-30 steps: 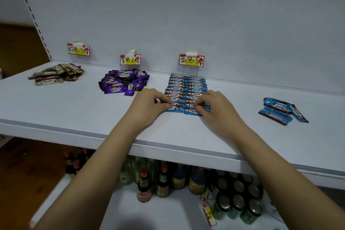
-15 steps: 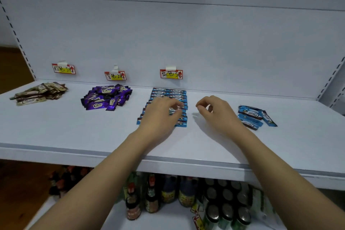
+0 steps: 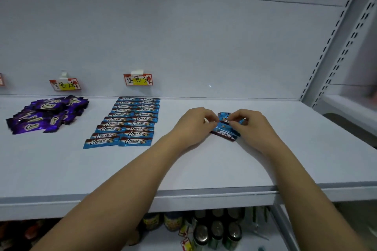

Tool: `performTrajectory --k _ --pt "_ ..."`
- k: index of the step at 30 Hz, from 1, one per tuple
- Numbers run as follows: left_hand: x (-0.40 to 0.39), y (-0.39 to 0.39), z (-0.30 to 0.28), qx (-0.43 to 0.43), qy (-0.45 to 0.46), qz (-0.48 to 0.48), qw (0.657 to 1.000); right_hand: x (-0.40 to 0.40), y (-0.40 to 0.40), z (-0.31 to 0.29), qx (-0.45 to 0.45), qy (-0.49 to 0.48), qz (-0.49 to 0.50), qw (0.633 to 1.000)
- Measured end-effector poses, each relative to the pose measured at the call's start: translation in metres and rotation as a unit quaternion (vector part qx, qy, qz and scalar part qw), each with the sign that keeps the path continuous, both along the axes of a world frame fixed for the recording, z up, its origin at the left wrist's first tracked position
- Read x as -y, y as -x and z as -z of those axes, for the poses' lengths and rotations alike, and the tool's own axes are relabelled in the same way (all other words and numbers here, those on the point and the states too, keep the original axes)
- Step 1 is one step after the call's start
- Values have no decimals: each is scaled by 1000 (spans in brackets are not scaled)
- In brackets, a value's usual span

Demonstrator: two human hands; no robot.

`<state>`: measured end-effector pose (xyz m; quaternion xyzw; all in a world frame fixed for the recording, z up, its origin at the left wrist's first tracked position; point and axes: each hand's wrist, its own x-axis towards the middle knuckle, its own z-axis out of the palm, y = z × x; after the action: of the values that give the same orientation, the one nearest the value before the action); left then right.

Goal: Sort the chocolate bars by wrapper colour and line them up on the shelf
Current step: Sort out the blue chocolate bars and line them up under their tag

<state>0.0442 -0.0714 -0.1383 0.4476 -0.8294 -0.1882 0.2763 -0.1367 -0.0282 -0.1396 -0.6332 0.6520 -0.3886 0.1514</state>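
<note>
On the white shelf [image 3: 204,169] a small loose pile of blue chocolate bars [image 3: 224,130] lies right of centre. My left hand [image 3: 193,126] pinches the pile's left end and my right hand [image 3: 248,126] pinches its right end; both sets of fingers are closed on wrappers. Left of my hands, blue bars [image 3: 126,124] lie lined up in two neat columns below a price tag [image 3: 138,79]. Further left sits a heap of purple bars [image 3: 47,114] under another tag [image 3: 65,84].
The shelf's front edge [image 3: 183,197] runs across below my forearms. Bottles and jars [image 3: 214,230] stand on the lower shelf. A slotted upright [image 3: 334,47] bounds the shelf on the right.
Both hands left the lined-up blue columns and moved right to the loose blue pile, closing on it. The view swung right, so the brown bars are out of frame.
</note>
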Motion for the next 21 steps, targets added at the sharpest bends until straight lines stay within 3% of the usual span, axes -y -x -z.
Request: performTrajectory --k 5,11,17,21 --pt "2 -5 7 45 -11 48 998 3 5 5 -73 -30 6 997" --pt "0 -2 9 43 -42 31 998 4 3 5 -69 -49 9 996" --pt "-6 -8 6 -128 -119 1 985 -1 1 1 -43 11 34 998" --pt "-8 -11 -1 -285 -188 -50 939 -5 -1 -6 82 80 64 991"
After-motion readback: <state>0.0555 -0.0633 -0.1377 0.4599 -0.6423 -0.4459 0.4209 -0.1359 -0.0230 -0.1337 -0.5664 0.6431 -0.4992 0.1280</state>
